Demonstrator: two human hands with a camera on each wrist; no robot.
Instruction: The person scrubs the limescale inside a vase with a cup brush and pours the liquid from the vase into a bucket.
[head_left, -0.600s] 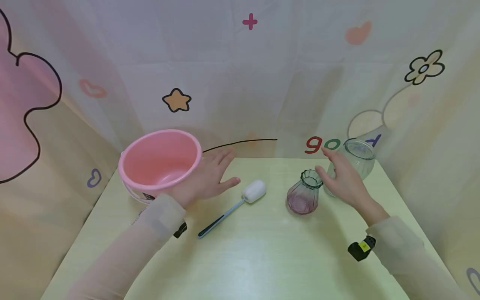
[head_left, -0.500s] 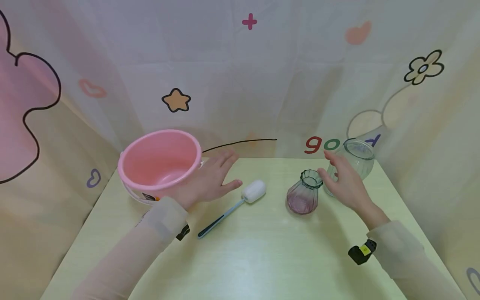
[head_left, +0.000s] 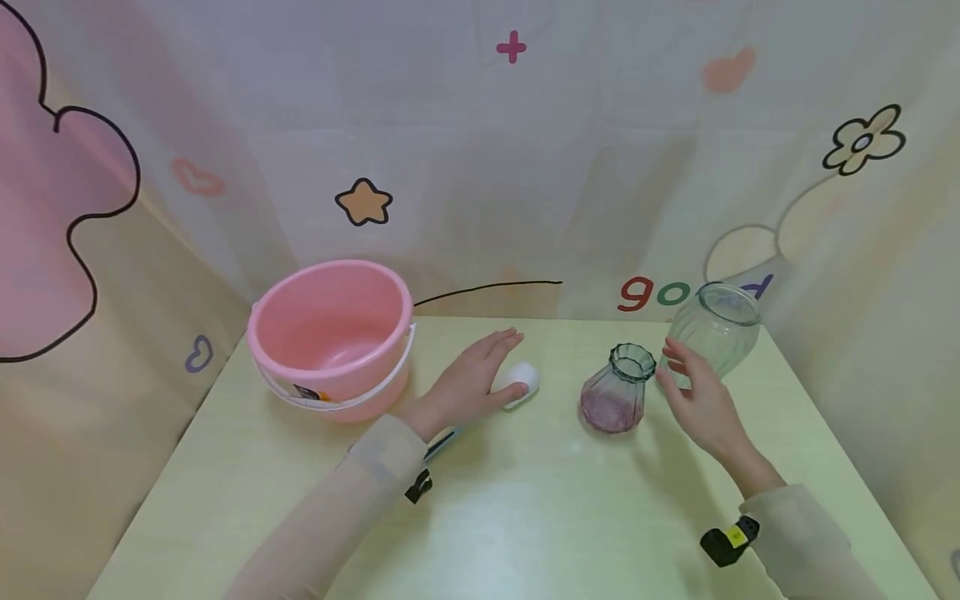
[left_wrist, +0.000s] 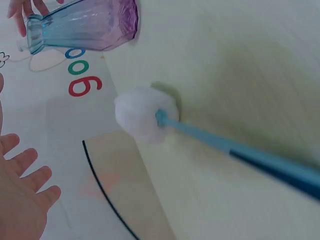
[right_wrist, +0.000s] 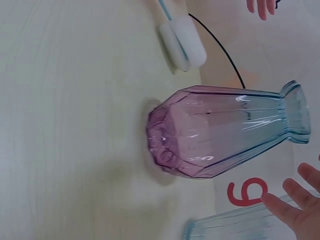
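Note:
My left hand (head_left: 471,385) hovers with spread fingers over a sponge bottle brush, hiding part of its handle. The brush's white sponge head (head_left: 522,380) shows past the thumb, and its blue handle (left_wrist: 210,137) runs across the left wrist view. At the right, my right hand (head_left: 701,400) is held beside the neck of a small glass vase (head_left: 613,400), its fingers loosely bent and holding nothing. Faceted glass shades from purple at the vase's base to blue-green at its frilled rim, and it stands upright. Behind the right hand is a round clear glass jar (head_left: 723,333), partly covered by the fingers.
A pink bucket (head_left: 330,333) with a white handle stands at the back left of the pale table (head_left: 540,517). Printed curtains (head_left: 465,150) close off the back and both sides.
My left hand has moved right and toward me, from beside the bucket to over the brush. The right hand has come slightly nearer to me, beside the vase's neck. The view has shifted slightly.

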